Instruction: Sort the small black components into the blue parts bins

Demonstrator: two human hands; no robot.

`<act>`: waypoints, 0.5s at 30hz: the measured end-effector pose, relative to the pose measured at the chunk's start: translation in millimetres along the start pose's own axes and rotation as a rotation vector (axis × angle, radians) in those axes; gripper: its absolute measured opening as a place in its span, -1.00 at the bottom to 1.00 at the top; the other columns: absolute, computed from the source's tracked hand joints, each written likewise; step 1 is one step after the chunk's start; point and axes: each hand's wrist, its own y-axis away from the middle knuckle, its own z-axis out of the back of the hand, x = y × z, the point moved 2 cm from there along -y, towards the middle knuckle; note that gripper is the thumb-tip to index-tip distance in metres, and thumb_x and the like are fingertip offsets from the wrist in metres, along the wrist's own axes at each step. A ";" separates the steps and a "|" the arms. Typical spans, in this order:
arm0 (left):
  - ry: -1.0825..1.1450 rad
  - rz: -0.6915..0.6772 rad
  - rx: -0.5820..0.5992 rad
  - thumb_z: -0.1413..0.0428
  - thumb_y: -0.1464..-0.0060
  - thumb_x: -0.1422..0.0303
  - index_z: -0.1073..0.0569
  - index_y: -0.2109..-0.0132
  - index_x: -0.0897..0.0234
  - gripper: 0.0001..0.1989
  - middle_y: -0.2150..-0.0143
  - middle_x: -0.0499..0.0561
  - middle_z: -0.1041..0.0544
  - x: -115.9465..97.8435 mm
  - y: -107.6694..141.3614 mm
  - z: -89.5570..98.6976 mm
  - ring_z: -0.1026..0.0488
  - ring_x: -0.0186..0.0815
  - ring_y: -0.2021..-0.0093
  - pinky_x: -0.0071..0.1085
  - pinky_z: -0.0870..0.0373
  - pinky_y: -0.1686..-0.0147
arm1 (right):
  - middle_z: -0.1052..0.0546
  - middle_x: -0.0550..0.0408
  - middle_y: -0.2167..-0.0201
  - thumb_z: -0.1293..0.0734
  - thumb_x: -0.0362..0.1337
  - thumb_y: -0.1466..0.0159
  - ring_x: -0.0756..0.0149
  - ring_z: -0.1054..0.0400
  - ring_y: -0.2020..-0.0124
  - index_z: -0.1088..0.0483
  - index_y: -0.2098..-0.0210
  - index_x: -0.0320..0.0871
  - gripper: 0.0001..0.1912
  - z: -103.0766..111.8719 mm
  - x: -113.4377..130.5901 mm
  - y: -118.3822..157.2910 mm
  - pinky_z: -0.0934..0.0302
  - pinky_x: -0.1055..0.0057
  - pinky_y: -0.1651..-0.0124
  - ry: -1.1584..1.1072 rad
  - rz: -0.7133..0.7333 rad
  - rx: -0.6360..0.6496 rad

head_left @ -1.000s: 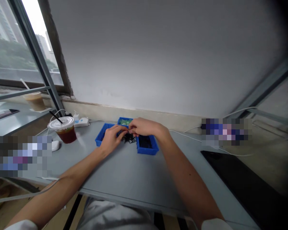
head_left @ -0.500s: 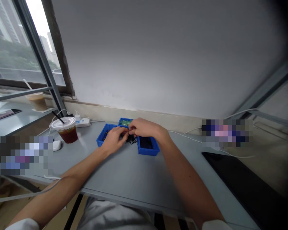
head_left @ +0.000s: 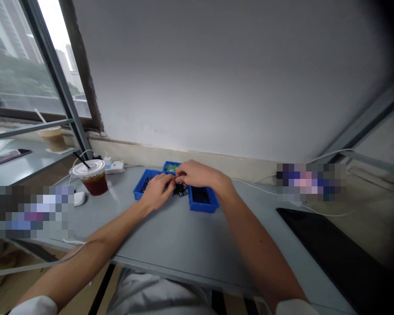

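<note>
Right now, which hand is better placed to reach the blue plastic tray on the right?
Probably the right hand: it sits just beside that rectangular blue plastic tray, while the left hand is farther away.

Soft daylight from the bright, tall glass window (head_left: 29, 74) at upper left, blown out at the sky. Smooth grey plaster wall (head_left: 210, 78) dimming rightward into near-black corners. Edges bowed by wide-angle distortion, shadows faint, detail around the right hand (head_left: 200, 173) perhaps slightly soft.
</note>
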 end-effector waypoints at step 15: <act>0.004 -0.033 -0.043 0.06 -0.34 0.32 -0.51 0.20 0.24 -0.74 0.34 0.00 -0.49 1.1 0.3 0.3 -0.41 -0.28 0.28 -0.37 -0.30 0.18 | -0.53 0.08 0.52 -0.21 -0.28 -0.31 0.40 -0.34 0.51 -0.43 0.47 -0.18 -0.74 -1.1 -4.3 0.4 -0.07 0.46 0.42 -0.084 0.005 0.043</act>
